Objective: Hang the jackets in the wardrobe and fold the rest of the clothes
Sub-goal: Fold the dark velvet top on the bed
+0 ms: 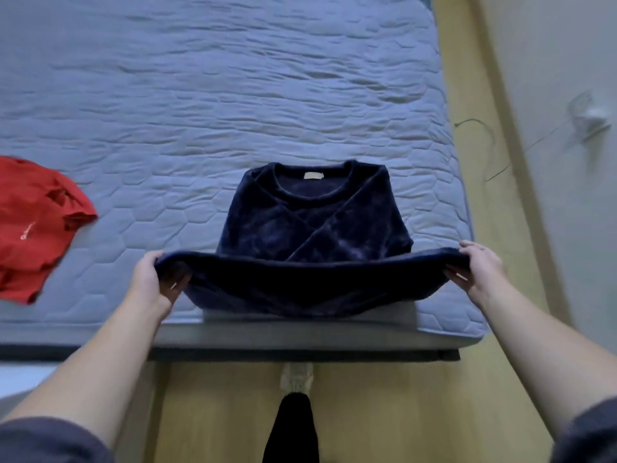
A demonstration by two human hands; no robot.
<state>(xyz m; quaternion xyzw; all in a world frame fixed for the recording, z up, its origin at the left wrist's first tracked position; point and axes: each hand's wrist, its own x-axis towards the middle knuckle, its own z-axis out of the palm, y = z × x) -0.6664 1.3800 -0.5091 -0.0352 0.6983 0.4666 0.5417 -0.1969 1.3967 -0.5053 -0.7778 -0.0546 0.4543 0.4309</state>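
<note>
Hands first: left hand [154, 277] grips the lower left corner of a navy velvet sweater [310, 222], right hand [477, 269] grips the lower right corner, the hem lifted and stretched between them. The sweater's upper part lies on the bed [233, 95] near its front edge, sleeves crossed over the chest. A red shirt [33, 225] lies crumpled well apart at the left.

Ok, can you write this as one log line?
step: folding navy sweater, hem lifted | left hand: grips hem | right hand: grips hem | red shirt: crumpled on mattress
</note>
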